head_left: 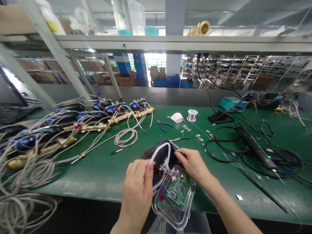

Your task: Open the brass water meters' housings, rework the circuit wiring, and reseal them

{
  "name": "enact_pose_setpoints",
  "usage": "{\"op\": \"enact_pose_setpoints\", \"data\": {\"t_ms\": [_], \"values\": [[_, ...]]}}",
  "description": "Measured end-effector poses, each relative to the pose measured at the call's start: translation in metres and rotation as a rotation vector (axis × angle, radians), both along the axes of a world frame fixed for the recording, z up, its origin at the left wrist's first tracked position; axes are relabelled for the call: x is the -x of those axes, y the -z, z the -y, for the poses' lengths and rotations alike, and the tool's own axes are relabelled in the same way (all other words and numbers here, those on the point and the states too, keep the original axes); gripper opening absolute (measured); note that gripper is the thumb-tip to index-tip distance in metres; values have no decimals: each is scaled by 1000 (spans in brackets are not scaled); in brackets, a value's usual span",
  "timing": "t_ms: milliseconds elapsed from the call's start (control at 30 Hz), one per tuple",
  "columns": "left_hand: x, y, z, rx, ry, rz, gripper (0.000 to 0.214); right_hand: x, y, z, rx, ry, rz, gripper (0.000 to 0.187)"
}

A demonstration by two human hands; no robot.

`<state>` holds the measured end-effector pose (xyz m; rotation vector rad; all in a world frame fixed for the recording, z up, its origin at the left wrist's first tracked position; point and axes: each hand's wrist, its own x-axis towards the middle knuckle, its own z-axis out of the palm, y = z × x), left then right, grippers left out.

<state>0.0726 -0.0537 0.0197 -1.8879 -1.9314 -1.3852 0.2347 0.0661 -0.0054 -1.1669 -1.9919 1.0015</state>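
Note:
At the bench's front edge is a black meter-like housing (158, 151), tilted, with a white sealing strip (168, 145) looped round its rim. My left hand (137, 188) is closed, thumb and fingers pinching the white sealing strip on the near left side. My right hand (193, 161) is closed at the housing's far right edge; its fingertips press there, partly hiding what they grip. Below and between both hands, a green circuit board (179, 190) lies in a clear plastic cover (185, 218). Grey cables (165, 167) and thin red wires run between the board and the housing.
Brass-bodied meters (95, 126) with coiled cables (125, 138) crowd the left. Blue-handled pliers (165, 126), a solder spool (192, 115) and small connectors (186, 128) lie behind the hands. A black soldering iron (254, 146) and tweezers (264, 190) lie right. A shelf beam (156, 43) crosses overhead.

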Motion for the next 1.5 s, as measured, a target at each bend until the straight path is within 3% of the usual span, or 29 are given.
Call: {"op": "enact_pose_setpoints", "data": {"t_ms": [167, 300, 400, 467, 500, 567, 700, 767, 833, 1167, 1267, 1400, 1500], "values": [[14, 15, -14, -138, 7, -191, 15, 1, 10, 12, -7, 87, 33, 26], [28, 10, -20, -140, 14, -255, 15, 1, 5, 24, -68, 133, 45, 26], [26, 0, -15, -97, 18, -322, 18, 4, -7, 26, -225, 143, 1, 34], [19, -7, -8, -79, 74, -350, 25, 5, -15, 26, -374, 56, -65, 38], [15, -9, -5, -65, 105, -339, 27, 6, -17, 26, -431, 3, -93, 32], [10, -11, 4, -17, 106, -239, 29, 5, -20, 25, -474, -48, -123, 19], [8, -8, 16, 195, -51, 150, 11, 1, -14, 20, -360, 83, -105, 17], [11, -5, 15, 267, -87, 371, 15, 2, -10, 15, -315, 118, -92, 17], [14, -3, 11, 237, -139, 500, 23, 5, -7, 10, -304, 135, -86, 19], [23, 5, -14, -19, -221, 277, 18, 18, -10, 7, -295, 182, 8, 30], [21, 10, -17, -35, -239, 392, 20, 17, -10, 7, -276, 182, 24, 32], [14, 17, -20, 51, -171, 772, 33, 18, -7, -3, -188, 137, -52, 29], [11, 19, -20, 143, -126, 805, 37, 22, -3, -12, -68, 25, -167, 40]]}}
